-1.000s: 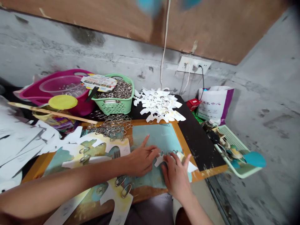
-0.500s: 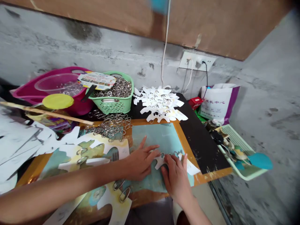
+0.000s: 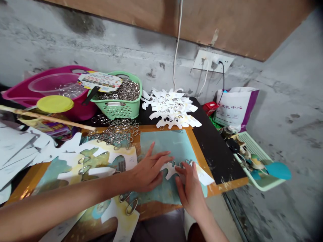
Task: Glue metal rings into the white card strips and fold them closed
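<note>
My left hand (image 3: 151, 169) rests with spread fingers on the left part of a white cut-out paper strip (image 3: 171, 171), over the blue sheet (image 3: 166, 143). Along the strip's upper edge sit small metal rings (image 3: 173, 163). Fingers apart, my right hand (image 3: 190, 190) touches the strip and rings farther right; its fingertips partly cover them. Beneath and beside my left forearm lie more yellow-stained white cut-outs with larger metal rings (image 3: 131, 206).
Loose rings (image 3: 118, 131) lie behind, near a green basket (image 3: 121, 110) of rings and a magenta basket (image 3: 87, 109). Ringed cut-outs (image 3: 171, 107) are stacked at the back. A pale green tray (image 3: 271, 185) stands right, by a white bag (image 3: 230, 109).
The view has shifted slightly. My right hand's fingers have spread a little and moved over the rings, uncovering more of the strip. My left hand remains on the strip's left part.
</note>
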`<state>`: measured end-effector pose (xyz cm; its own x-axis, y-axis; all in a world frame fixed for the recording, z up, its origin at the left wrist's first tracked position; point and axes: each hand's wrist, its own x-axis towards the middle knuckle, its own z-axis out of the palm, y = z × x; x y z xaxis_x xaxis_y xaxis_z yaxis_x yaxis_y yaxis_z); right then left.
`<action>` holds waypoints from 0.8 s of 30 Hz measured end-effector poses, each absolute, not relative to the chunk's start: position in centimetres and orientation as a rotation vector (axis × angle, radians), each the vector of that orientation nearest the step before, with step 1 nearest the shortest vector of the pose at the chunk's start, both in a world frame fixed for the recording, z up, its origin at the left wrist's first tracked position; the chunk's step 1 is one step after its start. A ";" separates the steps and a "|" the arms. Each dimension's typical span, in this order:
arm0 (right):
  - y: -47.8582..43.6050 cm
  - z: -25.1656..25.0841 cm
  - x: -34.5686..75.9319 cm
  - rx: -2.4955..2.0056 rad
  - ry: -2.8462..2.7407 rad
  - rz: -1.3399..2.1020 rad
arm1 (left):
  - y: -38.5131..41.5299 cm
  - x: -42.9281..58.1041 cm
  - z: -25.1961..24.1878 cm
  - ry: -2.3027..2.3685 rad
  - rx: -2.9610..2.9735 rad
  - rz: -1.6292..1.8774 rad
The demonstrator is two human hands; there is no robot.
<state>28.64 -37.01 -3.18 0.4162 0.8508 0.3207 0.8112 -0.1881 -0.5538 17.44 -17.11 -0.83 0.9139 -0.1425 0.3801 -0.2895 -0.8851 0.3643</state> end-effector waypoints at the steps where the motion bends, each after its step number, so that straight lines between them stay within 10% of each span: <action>1: -36.9 -3.1 28.6 -2.023 -1.403 0.076 | -17.2 17.4 -0.8 -0.315 2.652 0.493; 24: -36.7 -2.2 28.1 -2.172 -1.587 -0.085 | -17.9 17.6 -1.1 -0.516 2.907 0.334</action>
<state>28.08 -36.68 -2.18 0.3372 0.8907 0.3048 0.9182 -0.2396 -0.3156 17.64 -17.90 -1.13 0.9152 -0.3181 0.2476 -0.3562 -0.9256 0.1276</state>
